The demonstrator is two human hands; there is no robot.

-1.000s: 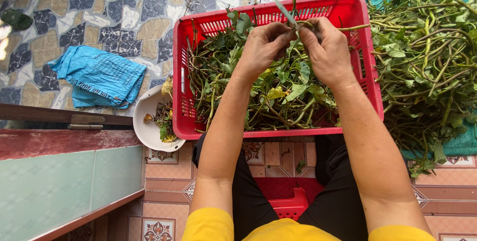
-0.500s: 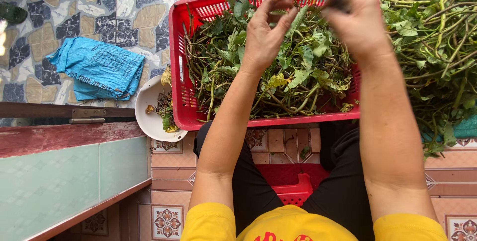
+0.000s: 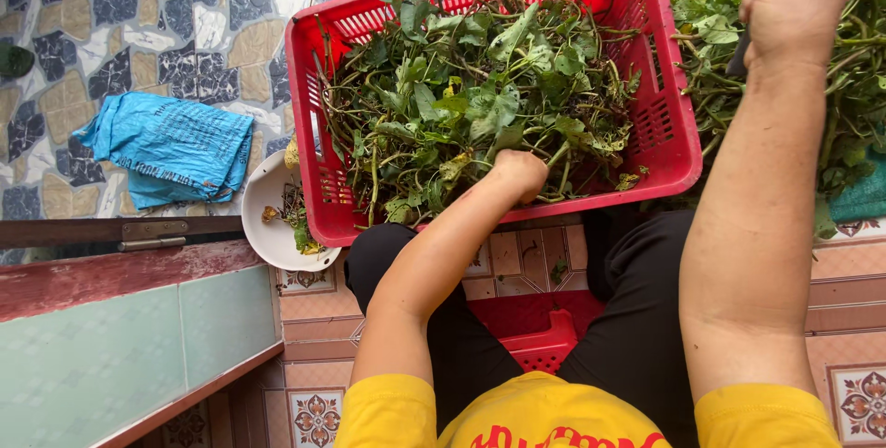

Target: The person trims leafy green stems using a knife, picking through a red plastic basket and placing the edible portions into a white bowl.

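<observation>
Seemingly, left hand (image 3: 519,174) grips leafy stems (image 3: 480,107) in slatted red crate (image 3: 669,148).

The person's left hand (image 3: 520,174) reaches forward and down, fingers curled closed. The right hand (image 3: 796,0) is raised higher and farther out, loosely fisted, forearm extended.

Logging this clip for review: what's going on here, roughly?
A person in a yellow shirt sits over a red crate full of leafy green stems. The left hand is closed down in the greens at the crate's near edge. The right hand is raised over a loose pile of stems to the right, gripping something dark. A white bowl of scraps and a blue bag lie left.
</observation>
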